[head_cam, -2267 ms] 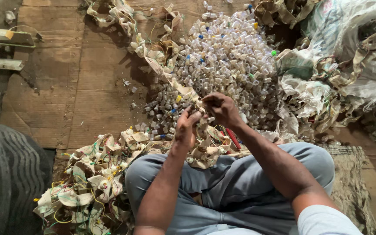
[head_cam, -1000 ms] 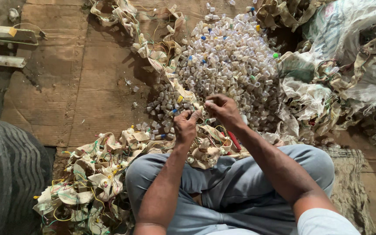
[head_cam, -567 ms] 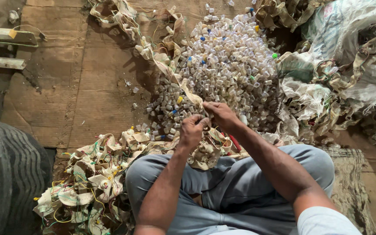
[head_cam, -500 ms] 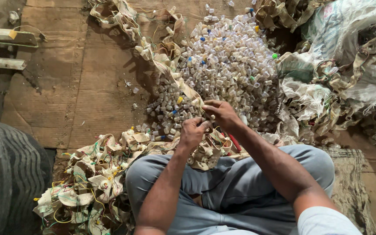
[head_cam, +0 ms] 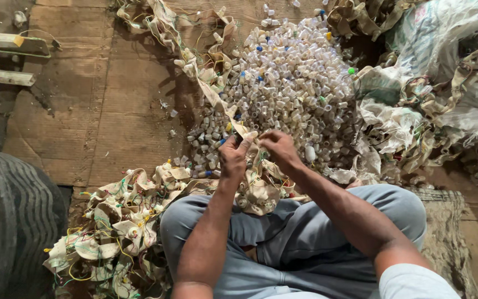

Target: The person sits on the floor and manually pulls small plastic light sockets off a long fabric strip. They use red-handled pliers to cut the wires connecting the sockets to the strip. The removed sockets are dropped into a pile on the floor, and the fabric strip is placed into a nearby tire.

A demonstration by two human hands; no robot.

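At the centre of the frame the left hand (head_cam: 233, 158) and right hand (head_cam: 279, 148) sit close together, both pinched on a long cream fabric strip with small caps and wires (head_cam: 223, 99) that trails to the upper left. Just above lies a heap of small clear plastic caps (head_cam: 294, 83) (a few blue or green). More strip bunches at lower left (head_cam: 117, 221).

Both hands (head_cam: 258, 150) pinching strip (head_cam: 217, 94), caps pile (head_cam: 294, 83)
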